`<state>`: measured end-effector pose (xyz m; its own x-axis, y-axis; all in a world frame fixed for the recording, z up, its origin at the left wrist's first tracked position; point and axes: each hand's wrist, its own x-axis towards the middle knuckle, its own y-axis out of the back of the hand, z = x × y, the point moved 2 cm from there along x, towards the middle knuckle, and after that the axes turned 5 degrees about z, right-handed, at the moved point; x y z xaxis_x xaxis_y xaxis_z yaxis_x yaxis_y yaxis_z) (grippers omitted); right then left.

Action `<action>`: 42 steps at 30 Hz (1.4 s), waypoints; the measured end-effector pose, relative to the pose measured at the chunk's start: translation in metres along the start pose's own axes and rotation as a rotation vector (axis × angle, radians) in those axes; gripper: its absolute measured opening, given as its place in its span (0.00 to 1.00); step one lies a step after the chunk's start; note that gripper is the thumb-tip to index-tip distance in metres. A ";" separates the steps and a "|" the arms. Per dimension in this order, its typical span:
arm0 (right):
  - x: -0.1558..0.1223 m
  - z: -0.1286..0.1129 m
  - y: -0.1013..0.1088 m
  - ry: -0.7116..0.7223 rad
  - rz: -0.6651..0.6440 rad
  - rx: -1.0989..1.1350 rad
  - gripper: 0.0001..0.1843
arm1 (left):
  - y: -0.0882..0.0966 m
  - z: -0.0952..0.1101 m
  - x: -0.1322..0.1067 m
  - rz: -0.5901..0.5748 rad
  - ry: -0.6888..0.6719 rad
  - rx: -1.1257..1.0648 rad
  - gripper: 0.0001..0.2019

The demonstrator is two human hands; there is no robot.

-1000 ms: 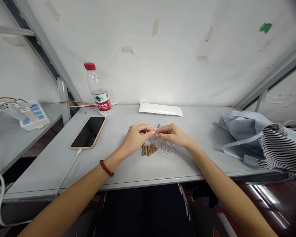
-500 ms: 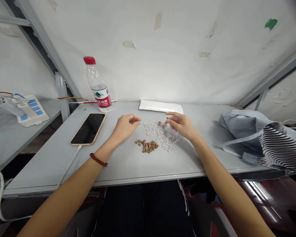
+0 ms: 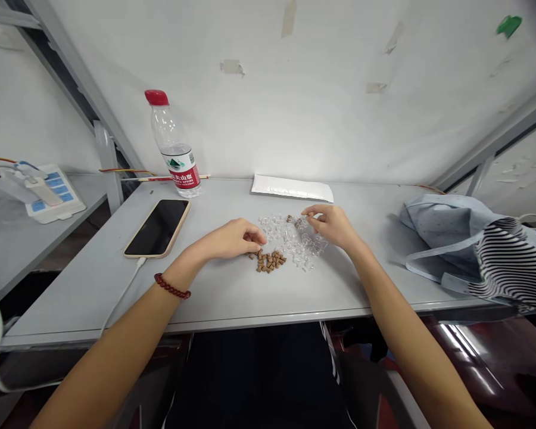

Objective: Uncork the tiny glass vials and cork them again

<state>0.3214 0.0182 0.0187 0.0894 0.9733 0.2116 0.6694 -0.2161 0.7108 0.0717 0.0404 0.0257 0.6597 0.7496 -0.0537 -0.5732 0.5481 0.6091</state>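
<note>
Brown cylindrical pellets (image 3: 267, 261), matte and blunt-ended, lie in a loose cluster on the grey tabletop (image 3: 223, 292), just below a heap of small, glossy clear plastic pieces (image 3: 290, 238). The left hand (image 3: 230, 239) rests at the cluster's upper left, wearing a red bead bracelet (image 3: 172, 286) on its wrist. Its grip is curled, fingertips beside the pellets; whether it holds one cannot be told. The right hand (image 3: 333, 226) hangs over the heap's upper right, its grip narrowed, thumb and fingers close together, contents hidden. Upper left of these stands a water bottle (image 3: 174, 149) with a red cap. A black phone (image 3: 157, 227) in a tan case lies left, a white padded envelope (image 3: 292, 188) behind, and a pale blue cloth bag (image 3: 446, 232) right.
</note>
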 end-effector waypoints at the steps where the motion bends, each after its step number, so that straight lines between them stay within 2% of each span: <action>1: 0.000 -0.001 0.000 0.000 -0.017 -0.008 0.15 | -0.001 -0.001 0.000 -0.006 0.003 0.007 0.11; 6: -0.003 -0.005 -0.002 0.007 -0.108 -0.030 0.16 | -0.005 -0.001 0.001 0.006 0.013 0.063 0.10; 20: -0.003 -0.003 0.002 0.077 -0.157 -0.037 0.14 | -0.012 0.011 -0.001 0.056 -0.024 0.180 0.08; 36: -0.002 -0.003 -0.004 0.187 -0.120 -0.177 0.14 | -0.018 0.010 -0.002 0.120 -0.056 0.192 0.07; 42: -0.003 -0.005 -0.002 0.184 -0.130 -0.174 0.14 | -0.014 0.012 0.000 0.116 -0.014 0.140 0.07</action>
<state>0.3163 0.0157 0.0198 -0.1350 0.9666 0.2178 0.5284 -0.1157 0.8411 0.0852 0.0282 0.0269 0.6002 0.7991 0.0333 -0.5731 0.4007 0.7149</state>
